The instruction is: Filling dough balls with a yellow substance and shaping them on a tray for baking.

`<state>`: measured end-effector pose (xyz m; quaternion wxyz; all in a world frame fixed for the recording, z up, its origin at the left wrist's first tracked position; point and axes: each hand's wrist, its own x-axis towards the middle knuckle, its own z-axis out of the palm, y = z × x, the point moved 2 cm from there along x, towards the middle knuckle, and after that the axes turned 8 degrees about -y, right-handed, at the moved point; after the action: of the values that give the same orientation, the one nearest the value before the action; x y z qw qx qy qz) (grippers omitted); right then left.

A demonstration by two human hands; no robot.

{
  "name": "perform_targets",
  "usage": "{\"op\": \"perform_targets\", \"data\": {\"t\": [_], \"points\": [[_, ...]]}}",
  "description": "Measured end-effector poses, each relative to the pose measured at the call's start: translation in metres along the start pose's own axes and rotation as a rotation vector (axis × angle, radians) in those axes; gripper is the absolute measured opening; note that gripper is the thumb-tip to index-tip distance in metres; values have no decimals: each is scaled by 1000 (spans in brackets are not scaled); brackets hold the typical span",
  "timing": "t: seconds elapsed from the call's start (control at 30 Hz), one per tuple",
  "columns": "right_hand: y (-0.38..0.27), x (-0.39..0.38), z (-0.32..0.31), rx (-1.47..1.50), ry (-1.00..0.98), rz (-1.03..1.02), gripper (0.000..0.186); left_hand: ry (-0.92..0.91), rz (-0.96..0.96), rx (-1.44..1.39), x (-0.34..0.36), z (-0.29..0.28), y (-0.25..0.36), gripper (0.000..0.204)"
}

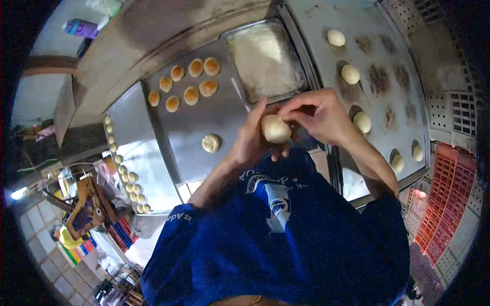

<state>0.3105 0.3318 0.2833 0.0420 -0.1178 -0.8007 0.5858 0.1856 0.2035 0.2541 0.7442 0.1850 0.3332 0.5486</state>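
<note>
A pale dough ball [275, 129] rests in my left hand [248, 136], whose fingers curl around its left side and underneath. My right hand [322, 116] is closed at the ball's upper right, thumb and fingertips pinching the dough there. To the left of my hands, one plain round of dough [211, 143] lies by itself on the metal work surface [190, 133]. Farther away on that surface sit several small dough rounds [191, 95] topped with orange filling. Just beyond my hands is a dark-rimmed rectangular pan [292, 47] with a pale, flour-like layer inside.
At the right, a large tray [377, 116] with dark smudges carries several smooth dough balls [350, 74]. A shiny tray [145, 153] on the left holds a line of small dough balls [119, 159]. Red plastic crates [446, 199] stand at the far right. A purple bottle [80, 27] is at the upper left.
</note>
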Motion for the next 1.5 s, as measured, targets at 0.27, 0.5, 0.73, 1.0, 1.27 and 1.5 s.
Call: {"op": "perform_targets", "data": {"t": [0.27,0.5,0.73,1.0,1.27,1.5], "points": [[58,16,-37,50,283,127,39,99,38,-61,64,-8,-5,66],[118,86,-140,-209,595,89,46,185,72,68,75,-35,6,55],[179,151,-224,-675,604,262,48,494,123,216,23,-114,-10,57],[182,135,-233,-779,421,271,30,1342,183,1366,-60,-270,-82,42],[23,91,-114,-820,597,45,44,1434,-153,1092,-3,-306,-56,33],[-36,24,-15,-406,491,33,36,1052,733,571,17,-307,-58,30]]}}
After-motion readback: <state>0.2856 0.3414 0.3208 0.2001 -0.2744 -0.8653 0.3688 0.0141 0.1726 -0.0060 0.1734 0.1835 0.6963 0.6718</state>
